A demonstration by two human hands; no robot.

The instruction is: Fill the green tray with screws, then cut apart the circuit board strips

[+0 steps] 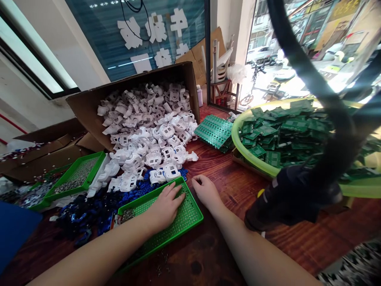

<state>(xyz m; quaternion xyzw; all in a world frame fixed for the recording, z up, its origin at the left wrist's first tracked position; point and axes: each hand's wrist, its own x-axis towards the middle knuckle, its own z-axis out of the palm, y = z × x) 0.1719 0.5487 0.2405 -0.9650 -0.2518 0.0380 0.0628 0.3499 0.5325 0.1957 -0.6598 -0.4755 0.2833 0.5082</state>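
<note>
My left hand (166, 204) lies palm down over a green perforated tray (187, 216), its fingers spread and resting on the tray's far part. Small metal screws (127, 215) are heaped at the tray's left end. Just beyond the tray's right rim, my right hand (205, 191) is at the wooden table with its fingers curled in; whatever they hold, if anything, is hidden. White plastic shells (171, 171) lie right behind the tray. Blue ring-like parts (139, 190) and dark blue plastic parts (86, 210) are piled to its left.
A tipped cardboard box (89, 115) spills white shells. Green circuit board panels (216, 131) are stacked beside a yellow-green basin (258, 163) of circuit boards. A black power tool (285, 198) with a thick hose stands right of my right forearm. Another green tray (95, 169) sits left.
</note>
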